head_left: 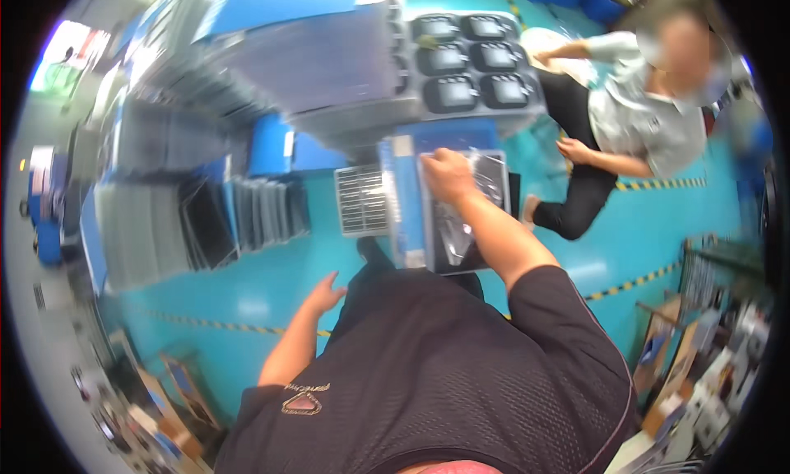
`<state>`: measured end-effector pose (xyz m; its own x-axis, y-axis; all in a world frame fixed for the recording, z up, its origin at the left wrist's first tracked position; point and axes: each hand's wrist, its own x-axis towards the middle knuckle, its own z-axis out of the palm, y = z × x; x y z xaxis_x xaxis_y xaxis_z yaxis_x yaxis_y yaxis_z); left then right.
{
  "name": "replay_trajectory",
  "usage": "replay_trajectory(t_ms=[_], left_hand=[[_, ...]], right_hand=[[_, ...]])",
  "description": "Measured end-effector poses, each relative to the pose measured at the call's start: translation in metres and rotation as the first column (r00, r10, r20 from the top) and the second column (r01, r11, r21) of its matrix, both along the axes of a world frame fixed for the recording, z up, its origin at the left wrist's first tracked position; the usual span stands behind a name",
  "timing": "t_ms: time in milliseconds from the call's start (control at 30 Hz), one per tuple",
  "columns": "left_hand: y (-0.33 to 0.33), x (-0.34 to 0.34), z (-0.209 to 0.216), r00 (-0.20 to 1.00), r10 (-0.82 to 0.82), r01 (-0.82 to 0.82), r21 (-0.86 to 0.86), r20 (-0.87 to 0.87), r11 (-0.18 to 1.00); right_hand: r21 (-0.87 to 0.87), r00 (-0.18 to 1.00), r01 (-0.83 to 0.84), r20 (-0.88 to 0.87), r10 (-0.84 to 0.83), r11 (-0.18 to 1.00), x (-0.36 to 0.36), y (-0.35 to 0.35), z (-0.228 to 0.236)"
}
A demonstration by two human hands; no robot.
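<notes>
My right hand [448,176] is closed at the far left corner of a light-rimmed tray [428,227], its fingers curled over the edge. Inside the tray lies a black sheet [459,237] with a shiny, plastic-like surface. The tray rests beside and partly over a blue board [405,198] with a pale strip along it. Lower left, my left hand [325,295] hangs free over the floor, fingers apart, holding nothing.
Ahead stand tall wrapped stacks, one topped with black moulded trays [455,58]. Grey panels [140,231] stand in rows at left, near a white floor grate [360,201]. At right a seated co-worker [638,112] sits close by. Cluttered racks [704,367] fill the lower right.
</notes>
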<state>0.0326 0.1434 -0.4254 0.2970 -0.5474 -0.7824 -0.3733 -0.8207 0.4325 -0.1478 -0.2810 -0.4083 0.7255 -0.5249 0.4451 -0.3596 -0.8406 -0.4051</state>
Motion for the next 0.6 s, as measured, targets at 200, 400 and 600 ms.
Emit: replay_trajectory(t_ms=[200, 400, 600], left_hand=[[-0.055, -0.008, 0.020, 0.988, -0.151, 0.152, -0.067, 0.019, 0.986], [-0.118, 0.014, 0.039, 0.984, -0.126, 0.148, -0.181, 0.126, 0.972], [-0.125, 0.025, 0.034, 0.971, -0.209, 0.233, -0.270, 0.115, 0.934]], right_hand=[[0.022, 0.997, 0.024, 0.072, -0.026, 0.999, -0.017, -0.008, -0.003], [0.036, 0.998, 0.062, 0.023, -0.063, 0.997, -0.018, -0.007, 0.003], [0.016, 0.995, 0.035, 0.088, -0.036, 0.999, -0.017, -0.009, 0.000]])
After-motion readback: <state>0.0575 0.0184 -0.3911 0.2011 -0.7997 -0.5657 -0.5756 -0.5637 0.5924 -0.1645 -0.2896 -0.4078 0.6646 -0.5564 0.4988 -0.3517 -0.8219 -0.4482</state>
